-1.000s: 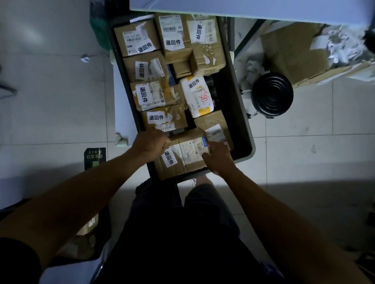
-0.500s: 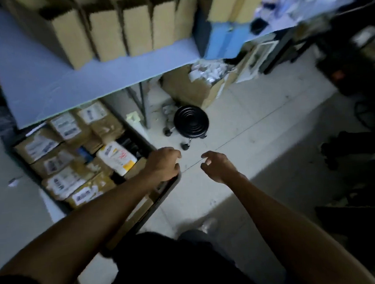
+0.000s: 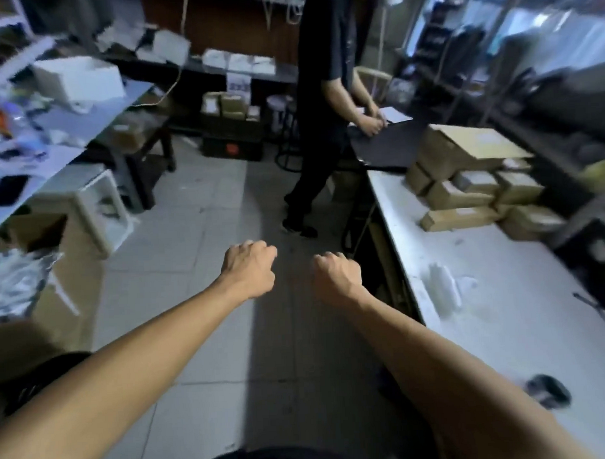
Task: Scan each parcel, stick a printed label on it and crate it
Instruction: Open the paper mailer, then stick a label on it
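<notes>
White worktable [image 3: 506,324] stacked with cardboard parcels [image 3: 465,184], left hand [image 3: 249,268] and right hand [image 3: 336,274] fisted, each grip empty.

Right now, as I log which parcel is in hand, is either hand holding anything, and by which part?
Nothing visible is held. The left hand and right hand are loosely curled fists over the floor, apart from the parcels on the table.

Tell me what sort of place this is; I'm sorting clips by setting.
Probably a small parcel-handling or shipping room: brown cardboard parcels stacked on a white worktable, a cluttered bench on the left, and another person working at the far end.
</notes>
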A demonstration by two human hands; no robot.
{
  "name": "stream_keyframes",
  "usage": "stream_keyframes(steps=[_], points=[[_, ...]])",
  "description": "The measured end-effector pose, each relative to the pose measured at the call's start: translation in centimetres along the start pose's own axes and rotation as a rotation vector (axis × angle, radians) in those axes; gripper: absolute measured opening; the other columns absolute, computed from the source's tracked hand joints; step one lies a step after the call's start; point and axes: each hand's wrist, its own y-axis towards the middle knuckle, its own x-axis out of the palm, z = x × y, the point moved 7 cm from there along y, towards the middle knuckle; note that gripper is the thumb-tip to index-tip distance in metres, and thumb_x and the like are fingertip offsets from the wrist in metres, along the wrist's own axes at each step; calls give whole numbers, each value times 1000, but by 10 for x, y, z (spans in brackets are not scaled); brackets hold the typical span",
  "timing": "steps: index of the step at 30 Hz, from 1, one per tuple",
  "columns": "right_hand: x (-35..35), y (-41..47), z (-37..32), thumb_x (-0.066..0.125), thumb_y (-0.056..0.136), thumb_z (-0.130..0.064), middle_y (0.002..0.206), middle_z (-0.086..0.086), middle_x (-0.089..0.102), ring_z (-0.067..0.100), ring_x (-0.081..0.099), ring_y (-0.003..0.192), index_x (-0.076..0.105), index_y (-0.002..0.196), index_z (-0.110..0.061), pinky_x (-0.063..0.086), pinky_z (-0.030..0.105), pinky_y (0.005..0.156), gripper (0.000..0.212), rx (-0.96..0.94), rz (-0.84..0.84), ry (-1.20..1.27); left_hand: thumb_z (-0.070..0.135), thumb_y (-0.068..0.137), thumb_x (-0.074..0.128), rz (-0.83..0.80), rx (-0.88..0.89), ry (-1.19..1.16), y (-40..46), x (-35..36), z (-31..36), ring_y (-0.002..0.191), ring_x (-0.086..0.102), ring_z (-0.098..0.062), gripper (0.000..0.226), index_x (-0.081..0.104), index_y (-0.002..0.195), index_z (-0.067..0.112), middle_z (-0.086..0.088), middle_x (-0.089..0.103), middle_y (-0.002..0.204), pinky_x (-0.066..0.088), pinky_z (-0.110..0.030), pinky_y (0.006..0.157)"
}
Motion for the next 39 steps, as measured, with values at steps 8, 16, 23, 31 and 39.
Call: stream_keyframes(steps=[8,16,23,31,39], points=[[-17,-4,197,58,88,-27,112,10,63,33,59,108,62,109,-14,44,35,79,26,364,16,59,24,89,52,-15,342,61,135,-2,179,122,53,-25,40,60,128,20,-2,60,127,43,-39,100],[-19,89,352,53,88,-26,110,7,64,29,58,103,53,94,-17,42,32,74,11,540,24,107,25,88,51,-9,471,-16,288,14,286,113,59,-24,36,65,120,21,0,65,118,50,-38,90],[-53,218,506,46,94,-40,75,5,58,24,55,74,54,73,-13,38,31,61,35,769,275,721,30,92,52,-32,475,-185,474,8,363,112,61,-24,34,66,121,22,1,66,120,48,-34,85],[-71,321,637,59,98,-43,105,9,65,22,65,79,53,116,-10,50,26,52,37,1045,502,1722,33,92,54,-105,543,-246,587,3,459,112,62,-22,28,69,115,26,4,67,116,47,-32,85],[-70,329,686,55,99,-2,121,12,69,22,69,98,58,127,-9,59,32,71,29,855,750,1914,12,95,57,-416,326,-763,625,59,483,92,69,-14,20,74,103,17,4,75,91,57,-30,85]])
